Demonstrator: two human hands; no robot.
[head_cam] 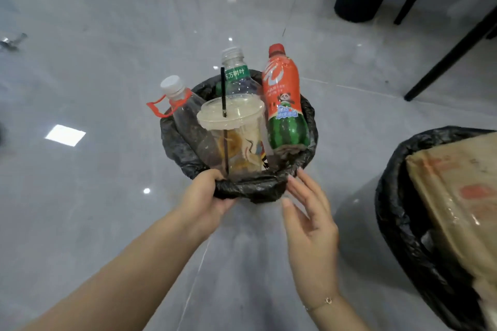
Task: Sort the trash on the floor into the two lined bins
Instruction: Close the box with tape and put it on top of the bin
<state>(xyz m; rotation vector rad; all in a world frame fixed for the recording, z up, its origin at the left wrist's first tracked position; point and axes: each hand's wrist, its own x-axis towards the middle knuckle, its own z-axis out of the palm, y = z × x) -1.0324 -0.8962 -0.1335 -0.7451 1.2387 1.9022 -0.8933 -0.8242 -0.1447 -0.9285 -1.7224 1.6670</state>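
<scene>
Left hand grips the near rim of the bin; right hand hovers beside it, fingers loose. Bottles and the cup stand tall inside: a tilt could spill them onto the floor.

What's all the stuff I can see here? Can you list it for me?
bin: one, black liner, centre, on the floor
clear bottles: two, standing in that bin
watermelon bottle: one, red and green, bin's right side
lidded cup: one, clear, black straw, bin's front
second bin: one, black liner, right edge
cardboard: one, brown, in the second bin
left hand: grips the centre bin's rim
right hand: open, beside the rim
</scene>
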